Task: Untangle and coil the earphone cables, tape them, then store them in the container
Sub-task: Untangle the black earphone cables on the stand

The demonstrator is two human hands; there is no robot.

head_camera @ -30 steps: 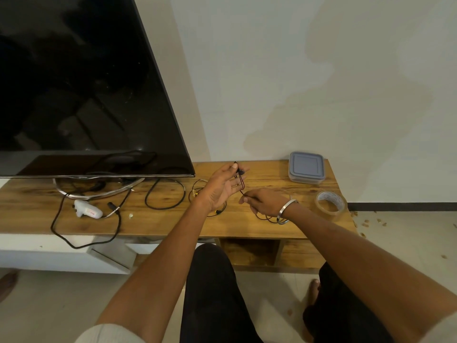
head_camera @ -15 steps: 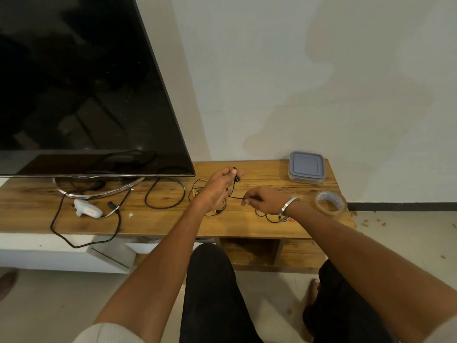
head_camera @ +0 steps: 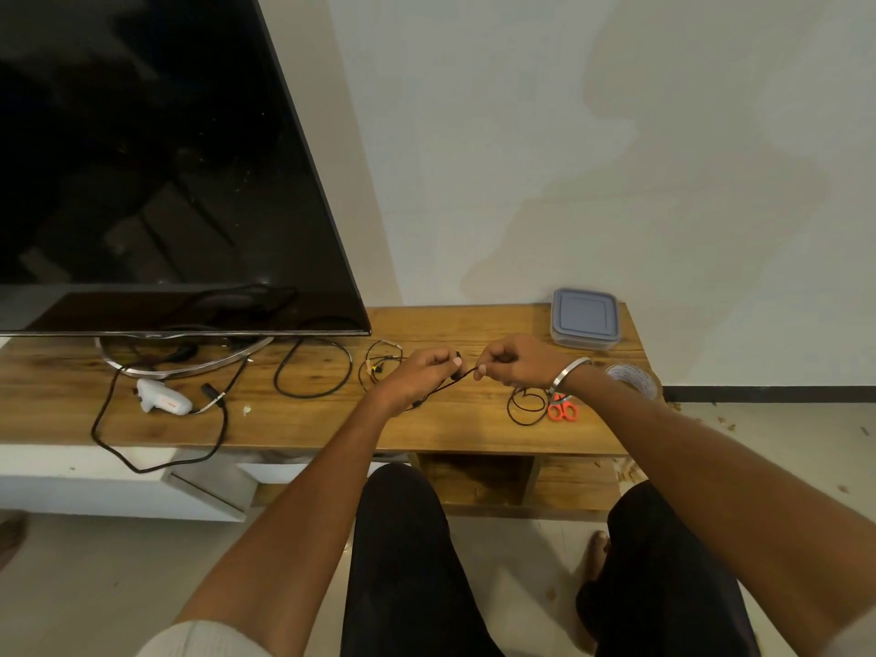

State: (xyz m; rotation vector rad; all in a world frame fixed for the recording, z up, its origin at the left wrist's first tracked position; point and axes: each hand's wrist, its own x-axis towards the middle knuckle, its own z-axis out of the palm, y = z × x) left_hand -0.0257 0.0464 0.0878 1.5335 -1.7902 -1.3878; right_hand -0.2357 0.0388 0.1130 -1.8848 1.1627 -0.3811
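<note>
We see a large dark television [head_camera: 142, 158] standing on a long wooden bench [head_camera: 308, 419] against the wall. At the bench's far right sits a lidded grey container [head_camera: 586, 318], with a roll of clear tape [head_camera: 633, 377] just beside it. Our left hand [head_camera: 422, 374] and right hand [head_camera: 514, 362] hover above the bench, both pinching a black earphone cable [head_camera: 467, 373]. The short span between them runs left to right, sagging toward the left wrist. Below the right wrist lie a small cable loop [head_camera: 527, 406] and orange scissors [head_camera: 562, 411].
</note>
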